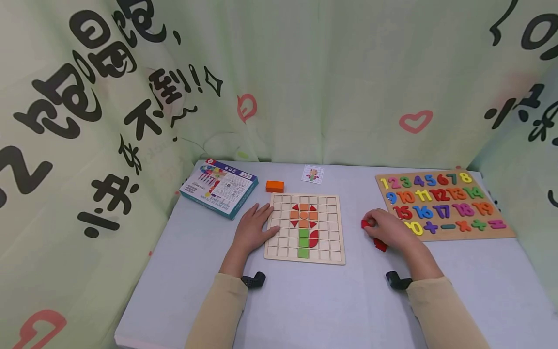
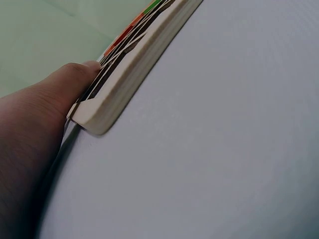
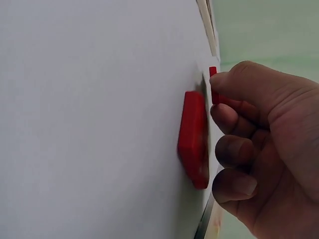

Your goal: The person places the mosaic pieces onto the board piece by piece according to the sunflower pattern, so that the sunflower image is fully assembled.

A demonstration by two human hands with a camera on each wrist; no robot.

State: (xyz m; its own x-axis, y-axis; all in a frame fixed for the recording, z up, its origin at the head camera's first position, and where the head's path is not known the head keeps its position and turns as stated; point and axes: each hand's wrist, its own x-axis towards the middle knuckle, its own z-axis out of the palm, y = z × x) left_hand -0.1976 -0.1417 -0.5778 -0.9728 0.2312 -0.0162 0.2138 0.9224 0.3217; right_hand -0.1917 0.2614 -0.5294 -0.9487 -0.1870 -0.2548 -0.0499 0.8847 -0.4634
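A wooden grid board (image 1: 326, 242) lies mid-table, bearing a flower pattern: orange pieces (image 1: 303, 207) with small red triangles around them, a green stem (image 1: 303, 243) and a red leaf shape (image 1: 313, 239) right of the stem. On the board's left edge rests my left hand (image 1: 253, 229), fingers extended, thumb over the frame; the left wrist view shows that thumb at the corner. To the right of the board, my right hand (image 1: 390, 229) pinches a small red piece (image 3: 214, 72) between thumb and finger. Just under that hand, more red pieces (image 3: 192, 137) lie on the tabletop.
A number puzzle board (image 1: 444, 234) lies at the right, close beside my right hand. Behind the grid board are an orange block (image 1: 275, 186) and a small pattern card (image 1: 312, 174). A puzzle box (image 1: 226, 189) lies at the back left. Curtains (image 1: 348, 97) stand behind the table.
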